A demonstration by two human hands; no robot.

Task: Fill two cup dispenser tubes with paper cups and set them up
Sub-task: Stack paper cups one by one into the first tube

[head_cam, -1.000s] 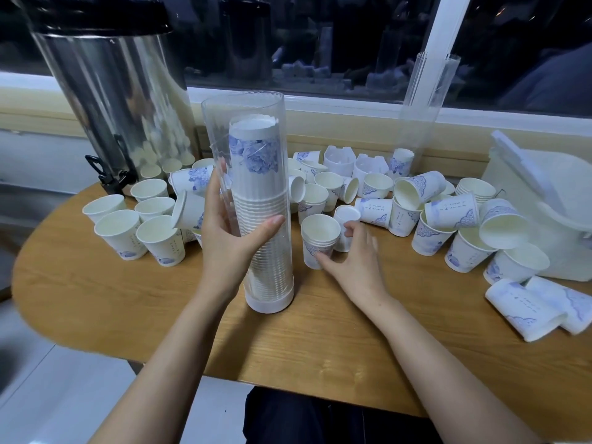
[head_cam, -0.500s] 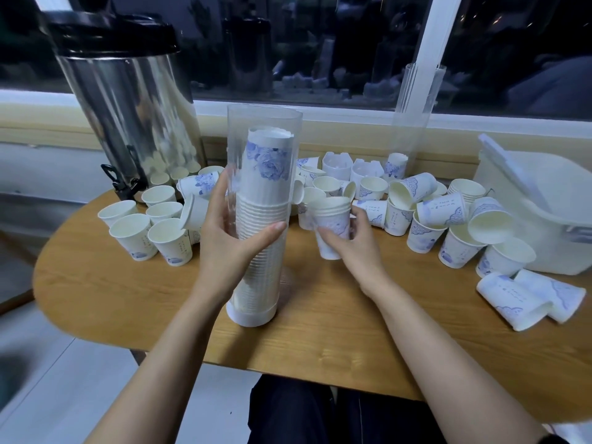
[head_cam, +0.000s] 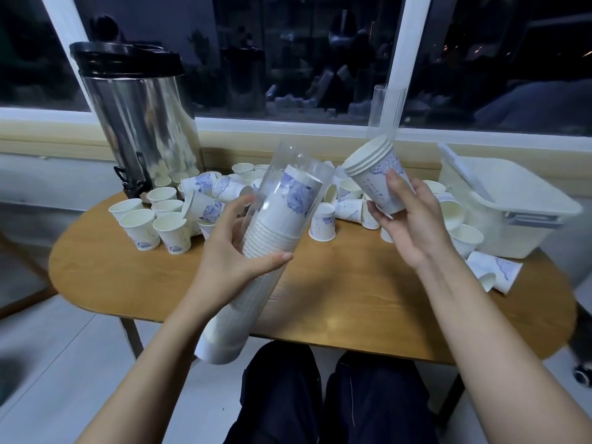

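Observation:
My left hand (head_cam: 229, 261) grips a clear dispenser tube (head_cam: 275, 232) that holds a tall stack of white paper cups with blue print. The tube is lifted off the table and tilted, its open mouth pointing up and to the right, its white base cap (head_cam: 217, 347) down near my lap. My right hand (head_cam: 407, 219) holds a short nested stack of cups (head_cam: 374, 171) tipped with the rims toward the tube's mouth, a little apart from it. A second, empty clear tube (head_cam: 382, 113) leans against the window frame at the back.
Several loose paper cups (head_cam: 166, 222) stand and lie over the back half of the wooden table (head_cam: 336, 283). A steel urn with a black lid (head_cam: 137, 123) stands at the back left. A white plastic bin (head_cam: 499, 203) sits at the right.
The left hand lifted the tube off the table and tilted it toward the right. The right hand picked up the short cup stack, raised it and tipped its rims toward the tube's mouth.

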